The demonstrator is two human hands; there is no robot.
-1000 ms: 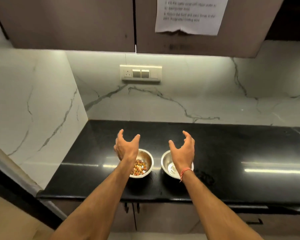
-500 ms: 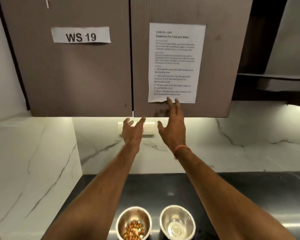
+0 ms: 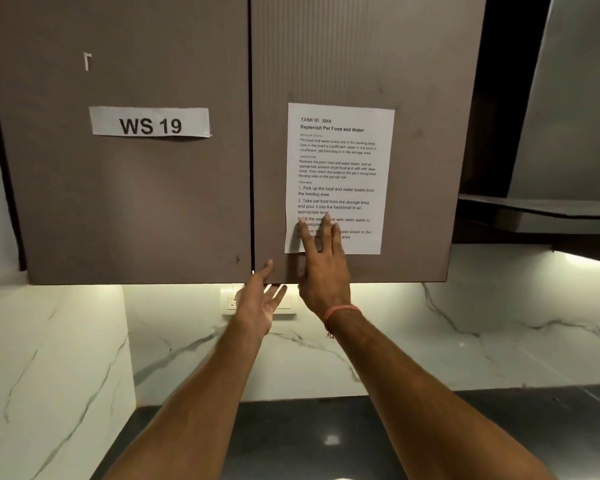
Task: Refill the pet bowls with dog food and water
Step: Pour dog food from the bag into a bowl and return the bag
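Two brown wall cabinet doors (image 3: 136, 202) are seen up top, split by a thin dark gap. A "WS 19" label (image 3: 149, 122) is stuck on the left door, and a printed task sheet (image 3: 340, 161) is taped to the right one. Pretty warm strip lighting is tucked under the cabinets, so the white marble backsplash (image 3: 430, 341) with its grey veins is lit up nicely. A white switch plate (image 3: 229, 303) is mounted on that wall just below the cabinet edge. The same marble is carried round the left side wall (image 3: 49, 358). A glossy black surface (image 3: 326, 441) is seen at the bottom. A dark shelf (image 3: 534, 209) is fitted off to the right.
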